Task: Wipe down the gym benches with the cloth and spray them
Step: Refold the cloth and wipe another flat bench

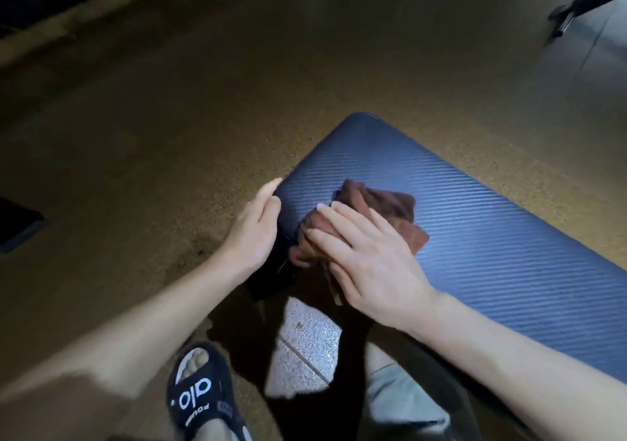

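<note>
Centrally, a crumpled brown cloth [376,216] is pressed onto the near end of the dark blue ribbed bench pad [492,223] by the right hand [369,254], fingers flat and straight. The pad's near edge is gripped by the left hand [254,230], thumb on top. Below, a black sandal [200,396] is seen on speckled floor [169,108].

— Where's the cloth [376,213]?
— On the bench [492,223], near its end, under the flat right hand [369,254].
— And the left hand [256,227]?
— Holding the bench's side edge, beside the cloth.
</note>
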Available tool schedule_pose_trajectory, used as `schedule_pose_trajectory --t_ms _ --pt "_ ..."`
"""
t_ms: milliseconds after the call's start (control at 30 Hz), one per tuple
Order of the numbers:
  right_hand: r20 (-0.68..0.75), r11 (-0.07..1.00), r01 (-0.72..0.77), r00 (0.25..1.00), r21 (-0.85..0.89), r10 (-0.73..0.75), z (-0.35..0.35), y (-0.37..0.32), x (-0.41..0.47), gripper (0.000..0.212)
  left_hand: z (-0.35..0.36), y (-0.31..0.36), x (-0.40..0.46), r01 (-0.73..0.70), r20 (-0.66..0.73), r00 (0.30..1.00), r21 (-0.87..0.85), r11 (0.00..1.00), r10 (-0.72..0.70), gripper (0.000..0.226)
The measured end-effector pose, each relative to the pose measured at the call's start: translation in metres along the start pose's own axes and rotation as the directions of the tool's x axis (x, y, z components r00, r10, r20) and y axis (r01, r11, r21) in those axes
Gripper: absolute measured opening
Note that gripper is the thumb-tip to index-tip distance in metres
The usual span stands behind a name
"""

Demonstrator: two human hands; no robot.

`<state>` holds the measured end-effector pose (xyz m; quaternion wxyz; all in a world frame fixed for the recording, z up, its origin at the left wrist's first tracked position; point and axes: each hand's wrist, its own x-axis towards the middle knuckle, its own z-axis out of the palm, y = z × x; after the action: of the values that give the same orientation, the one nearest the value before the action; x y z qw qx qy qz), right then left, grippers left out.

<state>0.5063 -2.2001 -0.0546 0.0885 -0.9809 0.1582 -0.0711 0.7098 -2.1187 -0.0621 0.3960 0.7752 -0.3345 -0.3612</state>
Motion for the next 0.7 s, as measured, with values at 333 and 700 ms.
schedule_pose_trajectory --t_ms 333,700 --pt "-0.014 0.934 -0.33 0.943 -0.137 0.331 -0.005 0.054 0.162 0.043 0.004 -0.008 0.007 -0.033 0.022 0.999 0.05 0.998 0.032 0.045" --pt "-0.041 0.998 -0.056 0.997 0.034 0.058 -0.002 -0.003 0.023 0.037 0.011 -0.005 0.007 0.049 -0.022 0.998 -0.092 0.995 -0.051 0.06"
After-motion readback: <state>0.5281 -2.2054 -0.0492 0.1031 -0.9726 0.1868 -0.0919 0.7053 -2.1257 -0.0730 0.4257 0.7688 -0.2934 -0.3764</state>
